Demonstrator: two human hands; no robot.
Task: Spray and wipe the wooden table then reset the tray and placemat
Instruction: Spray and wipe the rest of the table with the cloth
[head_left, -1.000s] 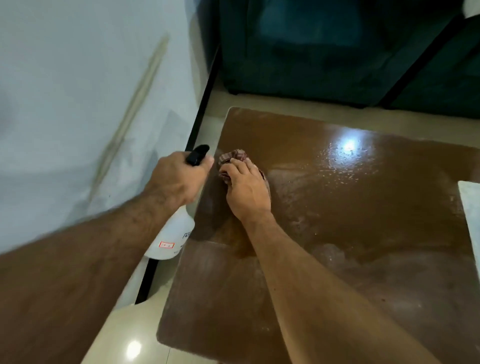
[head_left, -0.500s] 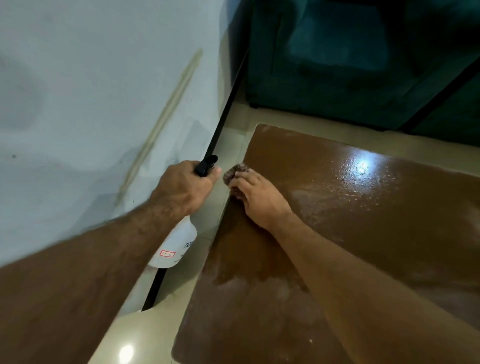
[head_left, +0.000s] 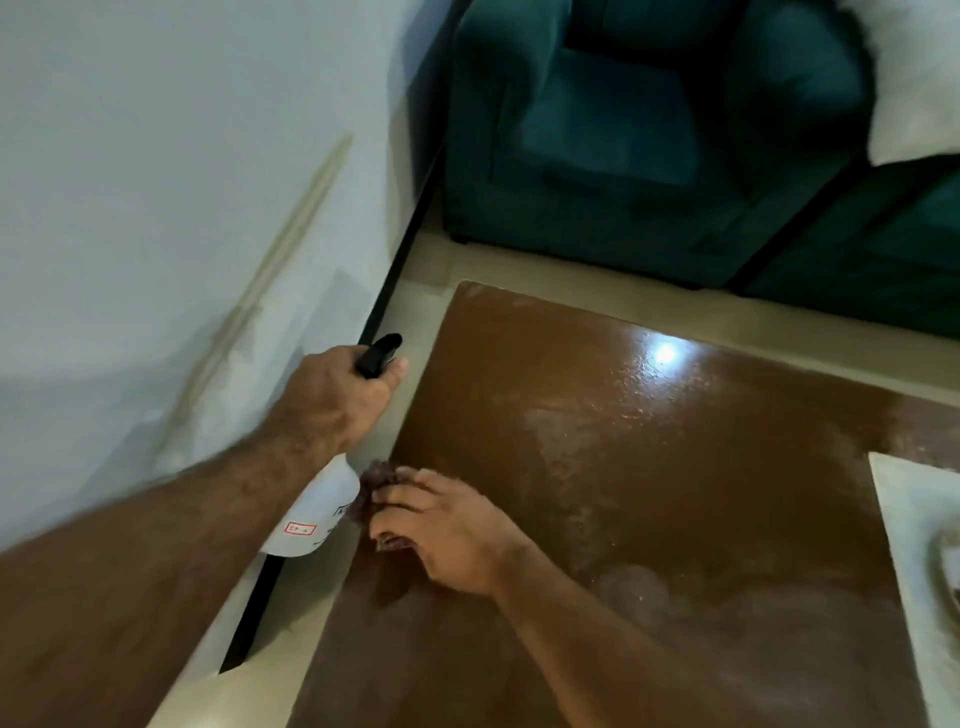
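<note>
The wooden table (head_left: 649, 493) gleams wet and streaked. The right hand (head_left: 447, 525) presses a brown cloth (head_left: 376, 480) flat at its left edge, nearer the person than before; the left hand (head_left: 337, 400) grips the spray bottle (head_left: 317, 512).

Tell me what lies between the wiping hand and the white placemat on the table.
Only bare, glossy wet tabletop separates the right hand, pressing the cloth, from the placemat, per the head view.

The brown wooden table (head_left: 675, 519) is glistening wet; a cloth (head_left: 379, 480) is lying at its left edge, a white placemat (head_left: 914, 545) at its right.
</note>
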